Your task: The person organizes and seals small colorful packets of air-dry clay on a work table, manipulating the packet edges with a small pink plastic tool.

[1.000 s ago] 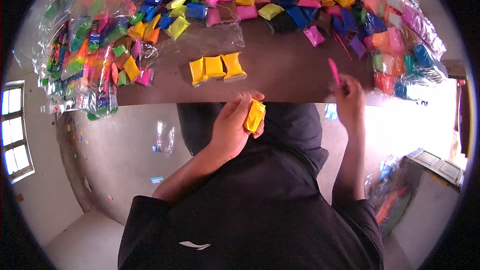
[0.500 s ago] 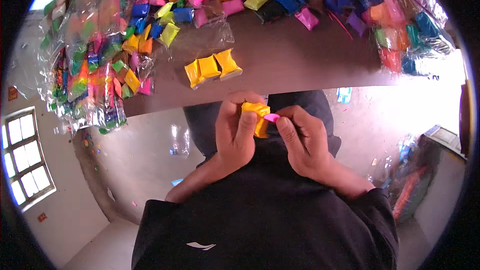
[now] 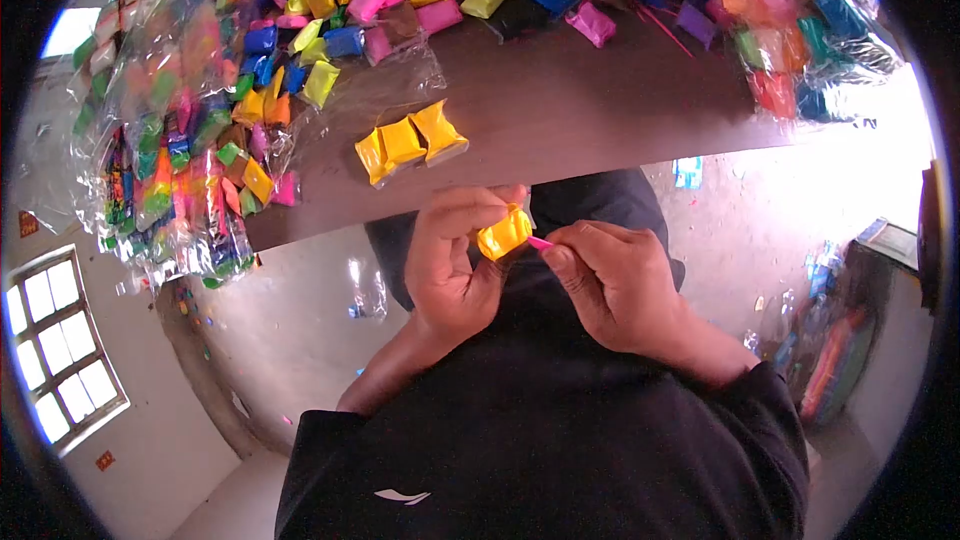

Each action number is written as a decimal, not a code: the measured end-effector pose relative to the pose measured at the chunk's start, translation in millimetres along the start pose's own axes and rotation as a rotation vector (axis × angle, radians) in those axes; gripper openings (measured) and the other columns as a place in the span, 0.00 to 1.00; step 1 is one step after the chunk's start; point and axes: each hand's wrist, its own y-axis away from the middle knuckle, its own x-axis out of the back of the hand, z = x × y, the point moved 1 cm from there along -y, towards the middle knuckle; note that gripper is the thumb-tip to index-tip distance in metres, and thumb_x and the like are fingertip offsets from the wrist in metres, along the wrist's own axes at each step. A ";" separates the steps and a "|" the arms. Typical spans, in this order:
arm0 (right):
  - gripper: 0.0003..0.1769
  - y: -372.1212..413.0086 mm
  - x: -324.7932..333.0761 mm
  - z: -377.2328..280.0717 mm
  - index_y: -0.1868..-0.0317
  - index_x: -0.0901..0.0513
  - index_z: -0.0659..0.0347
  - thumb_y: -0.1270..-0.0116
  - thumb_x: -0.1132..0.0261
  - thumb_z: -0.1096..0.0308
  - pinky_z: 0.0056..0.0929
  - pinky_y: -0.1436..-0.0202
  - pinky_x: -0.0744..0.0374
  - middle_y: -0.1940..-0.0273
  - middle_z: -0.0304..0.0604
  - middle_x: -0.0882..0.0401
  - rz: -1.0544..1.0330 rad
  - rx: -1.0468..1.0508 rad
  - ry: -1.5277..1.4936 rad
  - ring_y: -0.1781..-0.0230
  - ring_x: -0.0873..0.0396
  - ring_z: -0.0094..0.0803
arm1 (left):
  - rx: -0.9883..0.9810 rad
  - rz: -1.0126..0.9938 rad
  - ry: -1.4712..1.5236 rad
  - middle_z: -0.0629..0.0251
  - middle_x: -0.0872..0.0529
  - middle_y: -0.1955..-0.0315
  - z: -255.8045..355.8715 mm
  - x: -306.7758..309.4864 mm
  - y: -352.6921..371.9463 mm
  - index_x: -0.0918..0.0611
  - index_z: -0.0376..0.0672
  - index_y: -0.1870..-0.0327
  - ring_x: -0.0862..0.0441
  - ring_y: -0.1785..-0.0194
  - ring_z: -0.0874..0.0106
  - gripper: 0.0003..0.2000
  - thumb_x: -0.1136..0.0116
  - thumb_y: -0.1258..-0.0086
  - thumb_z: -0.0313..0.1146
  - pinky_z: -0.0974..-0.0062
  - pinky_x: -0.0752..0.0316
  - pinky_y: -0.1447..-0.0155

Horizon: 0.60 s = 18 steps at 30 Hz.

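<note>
Between thumb and fingers, my left hand (image 3: 455, 255) holds a yellow packet (image 3: 504, 233) in front of the table's near edge. My right hand (image 3: 618, 275) is closed on a small pink tool (image 3: 540, 243), its tip touching or very near the packet's right side. The rest of the pink tool is hidden in my fingers. Beyond my left hand, a row of yellow packets (image 3: 403, 143) lies on the brown table (image 3: 560, 105).
Many coloured packets (image 3: 345, 40) are heaped along the table's far side and left. Clear plastic bags of packets (image 3: 185, 160) stand at the left, with more bagged packets (image 3: 780, 50) at the right. The table's near edge runs just beyond my hands.
The yellow packet has turned and tilted in my left hand, and more of my left palm shows. The pink tool is slightly lower. The whole view has shifted a little.
</note>
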 end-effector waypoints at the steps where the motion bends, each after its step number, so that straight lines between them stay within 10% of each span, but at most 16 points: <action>1: 0.05 -0.1 -1.7 -2.1 0.58 0.20 0.62 0.29 0.33 0.70 0.43 0.72 0.22 0.73 0.49 0.21 0.015 0.017 0.014 0.75 0.19 0.49 | -0.046 0.004 -0.032 0.52 0.22 0.45 -1.4 0.3 0.2 0.24 0.34 0.46 0.18 0.38 0.58 0.18 0.35 0.35 0.12 0.67 0.22 0.33; 10: 0.07 -17.1 -2.6 14.0 0.57 0.20 0.60 0.33 0.32 0.71 0.42 0.77 0.23 0.76 0.47 0.22 0.211 0.003 0.207 0.78 0.19 0.47 | -0.183 0.021 -0.311 0.53 0.14 0.54 6.1 3.0 2.7 0.20 0.36 0.54 0.13 0.47 0.60 0.14 0.31 0.38 0.15 0.71 0.18 0.48; 18: 0.05 -19.1 -2.9 15.5 0.63 0.18 0.65 0.36 0.29 0.79 0.32 0.75 0.23 0.76 0.49 0.20 0.184 0.037 0.260 0.80 0.18 0.41 | -0.049 -0.018 -0.199 0.54 0.21 0.50 2.5 7.6 2.6 0.26 0.35 0.50 0.15 0.44 0.58 0.15 0.34 0.32 0.17 0.65 0.17 0.39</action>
